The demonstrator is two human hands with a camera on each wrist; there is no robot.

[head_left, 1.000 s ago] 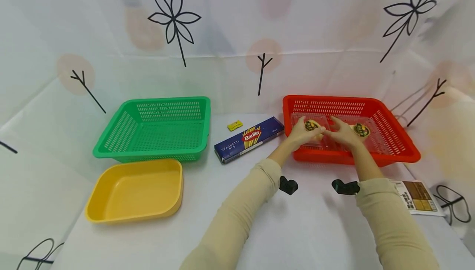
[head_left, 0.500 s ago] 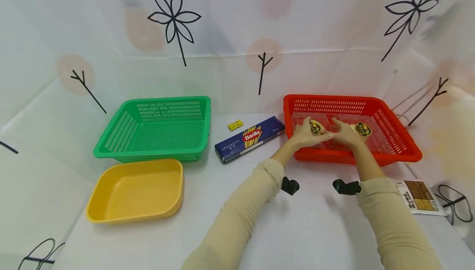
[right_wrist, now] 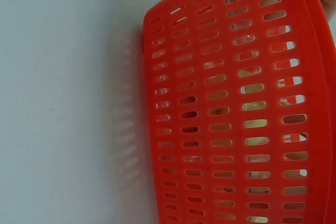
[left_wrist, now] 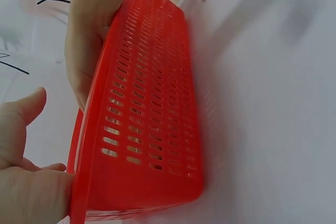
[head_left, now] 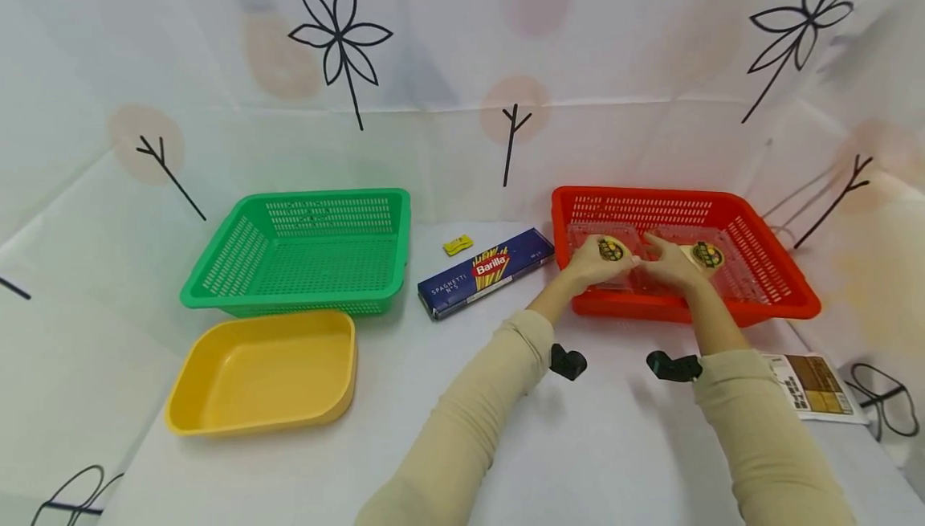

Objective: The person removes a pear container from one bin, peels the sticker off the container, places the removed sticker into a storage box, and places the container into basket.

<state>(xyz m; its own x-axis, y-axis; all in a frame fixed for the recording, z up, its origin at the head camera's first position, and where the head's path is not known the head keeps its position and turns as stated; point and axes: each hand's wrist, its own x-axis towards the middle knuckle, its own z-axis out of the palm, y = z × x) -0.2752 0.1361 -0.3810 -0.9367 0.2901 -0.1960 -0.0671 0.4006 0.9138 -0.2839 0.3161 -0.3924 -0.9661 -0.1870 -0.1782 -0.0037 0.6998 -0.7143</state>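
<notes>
First, at far left, a yellow tray (head_left: 263, 365) sits on the counter (head_left: 592, 446), with the green basket (head_left: 325, 269) just behind it. Next come a small yellow packet (head_left: 458, 245) and a spaghetti box (head_left: 486, 272) lying slantwise, its far end near the red basket (head_left: 643, 307).

Inside that basket are two clear boxes, side by side. Over the left box (head_left: 611, 248) is the left hand (head_left: 594, 263), reaching in across the near rim, thumb (left_wrist: 32, 106) held apart from the fingers. At that box's right side is the right hand (head_left: 672, 263), thumb and fingers parted, its tips nearly meeting the left thumb. The fingertips are hidden, so I cannot tell whether either hand has a firm hold.

Likely the left box is light, with thin, springy, rather slick walls that would dent or pop under a hard squeeze. Its contents don't show clearly. The sounder hold is probably low on the two opposite sides, palms inward, lifting level; pinching the lid around the round label would risk opening it. The right box (head_left: 711, 254) should behave likewise. Farthest right, a brown-and-white packet (head_left: 811, 385) lies flat beside the right sleeve (head_left: 766, 422).
</notes>
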